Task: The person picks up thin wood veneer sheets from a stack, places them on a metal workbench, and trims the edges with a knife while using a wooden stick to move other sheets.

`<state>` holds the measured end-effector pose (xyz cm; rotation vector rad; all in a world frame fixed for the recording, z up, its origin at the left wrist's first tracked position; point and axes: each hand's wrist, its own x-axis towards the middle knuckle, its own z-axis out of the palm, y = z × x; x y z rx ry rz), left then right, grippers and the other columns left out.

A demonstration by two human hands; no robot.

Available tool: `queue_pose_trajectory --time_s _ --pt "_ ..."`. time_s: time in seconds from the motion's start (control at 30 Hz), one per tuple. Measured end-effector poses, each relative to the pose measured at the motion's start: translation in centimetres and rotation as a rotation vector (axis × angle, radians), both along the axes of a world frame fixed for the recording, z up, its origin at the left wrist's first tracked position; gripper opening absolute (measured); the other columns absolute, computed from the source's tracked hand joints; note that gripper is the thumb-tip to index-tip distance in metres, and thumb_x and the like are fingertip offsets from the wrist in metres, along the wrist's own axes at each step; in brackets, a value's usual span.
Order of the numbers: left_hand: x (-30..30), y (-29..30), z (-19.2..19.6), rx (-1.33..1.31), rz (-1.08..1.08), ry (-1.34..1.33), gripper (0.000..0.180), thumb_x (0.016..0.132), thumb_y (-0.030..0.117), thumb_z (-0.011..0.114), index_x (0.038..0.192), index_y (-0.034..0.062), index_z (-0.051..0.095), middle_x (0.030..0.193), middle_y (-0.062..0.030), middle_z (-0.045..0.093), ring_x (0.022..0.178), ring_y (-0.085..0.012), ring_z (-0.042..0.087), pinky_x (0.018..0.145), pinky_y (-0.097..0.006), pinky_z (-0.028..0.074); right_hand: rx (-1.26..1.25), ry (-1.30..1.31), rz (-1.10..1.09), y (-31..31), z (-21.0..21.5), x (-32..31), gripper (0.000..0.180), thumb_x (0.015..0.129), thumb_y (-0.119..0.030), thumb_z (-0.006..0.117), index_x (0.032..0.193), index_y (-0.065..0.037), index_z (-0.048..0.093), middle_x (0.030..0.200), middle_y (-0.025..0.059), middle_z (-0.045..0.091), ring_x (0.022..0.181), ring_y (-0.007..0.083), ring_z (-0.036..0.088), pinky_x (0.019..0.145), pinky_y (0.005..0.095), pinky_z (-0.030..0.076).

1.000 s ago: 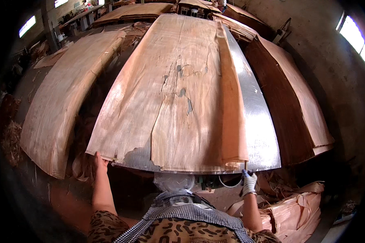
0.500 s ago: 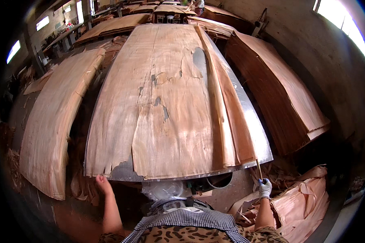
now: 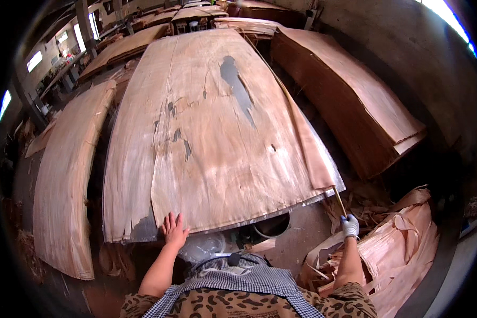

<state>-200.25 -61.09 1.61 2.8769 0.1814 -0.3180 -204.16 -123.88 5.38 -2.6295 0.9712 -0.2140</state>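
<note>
Across the middle of the scene, we have a broad sheet of wood veneer [image 3: 222, 159] spread over the counter [image 3: 144, 230], its near edge toward us. The veneer is thin, pale tan and pinkish, with grain running from near to far and a slightly wavy surface. A long crack runs down its left part beside small ragged holes, and a larger jagged gap toward the far right bares smooth grey beneath. Along the right edge lies a narrow flap [image 3: 314, 161], smooth and peach-coloured, tapering toward the far end.

Our bare left hand [image 3: 175, 231] reaches forward to the near edge, its fingers released and spread over the veneer, the forearm angled in from below; we cannot tell how firmly it presses. Our right hand [image 3: 350, 226], gloved in white and blue, is out beyond the near right corner with the arm extended, its fingers closed round a slim wooden stick [image 3: 339, 202] whose far end meets the flap.

Left and right of us stand layered veneer stacks [image 3: 350, 95], the right one thick and reddish-brown at its side. Crumpled, ribbon-like veneer scraps [image 3: 397, 249] are heaped at near right.
</note>
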Motion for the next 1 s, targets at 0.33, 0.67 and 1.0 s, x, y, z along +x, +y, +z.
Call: queue_pose_trajectory --time_s 0.33,0.67,1.0 --pt "0.5 -0.9 0.9 0.026 -0.011 0.034 0.067 0.076 0.032 0.058 0.133 0.0153 0.026 0.14 -0.0165 0.011 0.128 -0.0365 0.01 0.101 -0.053 0.015 0.053 -0.168 -0.021 2.6 -3.5 -3.4 0.03 0.07 -0.035 0.065 0.068 -0.005 0.06 0.06 0.0143 0.056 0.05 0.0279 0.05 0.052 0.0359 0.042" --pt "-1.6 0.2 -3.3 -0.593 0.626 -0.369 0.041 0.074 0.015 0.059 0.112 0.006 0.049 0.116 -0.0161 0.045 0.107 -0.0307 0.043 0.09 -0.04 0.036 0.278 -0.126 0.1 10.4 -4.5 2.6 0.028 0.071 -0.029 0.065 0.071 -0.002 0.059 0.054 0.0098 0.055 0.047 0.0182 0.049 0.05 0.0319 0.041" --pt "-1.0 1.0 -4.0 -1.502 1.351 -0.334 0.038 0.073 0.015 0.055 0.108 0.0128 0.04 0.109 -0.0067 0.039 0.096 -0.0214 0.042 0.076 -0.045 0.044 0.0 0.245 -0.074 11.7 -0.2 11.1 0.051 0.071 -0.037 0.063 0.104 0.0 0.048 0.099 0.0239 0.057 0.088 0.0361 0.058 0.073 0.0424 0.047"
